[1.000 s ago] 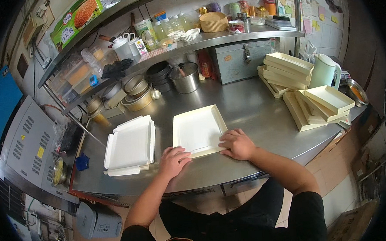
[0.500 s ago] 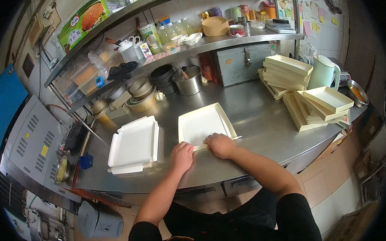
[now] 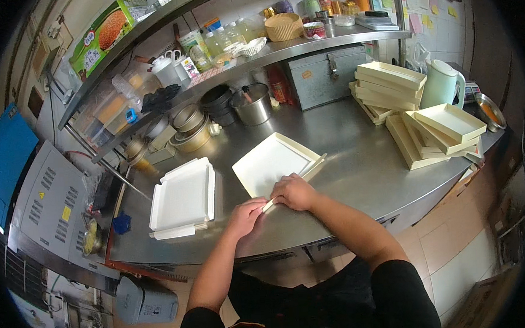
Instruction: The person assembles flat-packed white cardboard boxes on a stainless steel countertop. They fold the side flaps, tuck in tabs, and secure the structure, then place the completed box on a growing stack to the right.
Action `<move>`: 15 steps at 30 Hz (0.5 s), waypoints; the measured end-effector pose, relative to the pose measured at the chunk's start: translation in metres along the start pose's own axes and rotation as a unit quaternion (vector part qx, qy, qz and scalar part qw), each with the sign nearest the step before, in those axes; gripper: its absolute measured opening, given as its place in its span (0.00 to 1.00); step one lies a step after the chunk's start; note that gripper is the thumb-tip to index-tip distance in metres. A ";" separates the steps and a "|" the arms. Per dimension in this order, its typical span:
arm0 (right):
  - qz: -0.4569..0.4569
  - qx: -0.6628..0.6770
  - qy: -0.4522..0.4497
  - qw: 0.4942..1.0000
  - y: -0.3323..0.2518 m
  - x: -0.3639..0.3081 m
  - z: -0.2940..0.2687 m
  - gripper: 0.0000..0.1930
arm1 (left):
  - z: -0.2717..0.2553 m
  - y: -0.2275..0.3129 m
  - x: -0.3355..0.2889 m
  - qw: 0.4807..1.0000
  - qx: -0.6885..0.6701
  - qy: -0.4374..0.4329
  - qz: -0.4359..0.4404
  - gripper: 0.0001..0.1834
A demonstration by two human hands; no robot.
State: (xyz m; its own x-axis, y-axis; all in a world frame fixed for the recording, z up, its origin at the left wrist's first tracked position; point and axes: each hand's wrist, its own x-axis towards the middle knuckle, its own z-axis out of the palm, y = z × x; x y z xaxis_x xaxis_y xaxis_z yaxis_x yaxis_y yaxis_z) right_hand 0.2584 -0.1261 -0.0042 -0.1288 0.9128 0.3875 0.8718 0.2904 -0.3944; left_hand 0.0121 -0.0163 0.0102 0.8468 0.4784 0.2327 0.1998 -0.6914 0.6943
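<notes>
L hand (image 3: pixel 245 214): on near edge of cream cardboard tray (image 3: pixel 272 165), fingers pinching the folded front flap, close to tabletop rim.
R hand (image 3: pixel 293 192): just beside L hand, touching it; fingers curled down on same flap, pressing/gripping it. Can't tell how far thumb wraps under.
Cream cardboard tray: flat on steel tabletop (image 3: pixel 358 171), centre-front, turned at an angle; right side wall partly raised, near edge under both hands.
White tray stack (image 3: pixel 183 196): to the left of the cream tray, apart from it, not touched.
Finished cream boxes (image 3: pixel 427 128): piled on tabletop far right, some leaning; more stacked behind, by pale green jug (image 3: pixel 442 84).
Back of tabletop: metal pot (image 3: pixel 254 105), dark bowls, grey metal box (image 3: pixel 323 74).
Shelf (image 3: pixel 303 43) above: jars, bottles, basket.
</notes>
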 end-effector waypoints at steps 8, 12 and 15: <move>-0.026 -0.004 -0.005 1.000 -0.015 -0.009 -0.014 0.10 | 0.022 0.027 0.007 0.990 0.049 0.117 -0.067 0.09; -0.021 0.010 0.016 1.000 -0.007 -0.015 -0.016 0.09 | 0.020 0.038 0.000 0.995 -0.018 0.093 -0.008 0.10; -0.046 0.059 0.005 0.997 -0.005 -0.014 -0.014 0.08 | 0.023 0.038 0.000 0.994 -0.008 0.097 -0.052 0.13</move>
State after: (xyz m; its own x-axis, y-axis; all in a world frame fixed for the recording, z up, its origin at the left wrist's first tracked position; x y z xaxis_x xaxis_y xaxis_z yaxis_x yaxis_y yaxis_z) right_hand 0.2621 -0.1440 0.0038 -0.2007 0.8781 0.4343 0.7951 0.4050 -0.4514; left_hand 0.0310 -0.0551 0.0210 0.7110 0.6427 0.2854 0.2720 -0.6256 0.7312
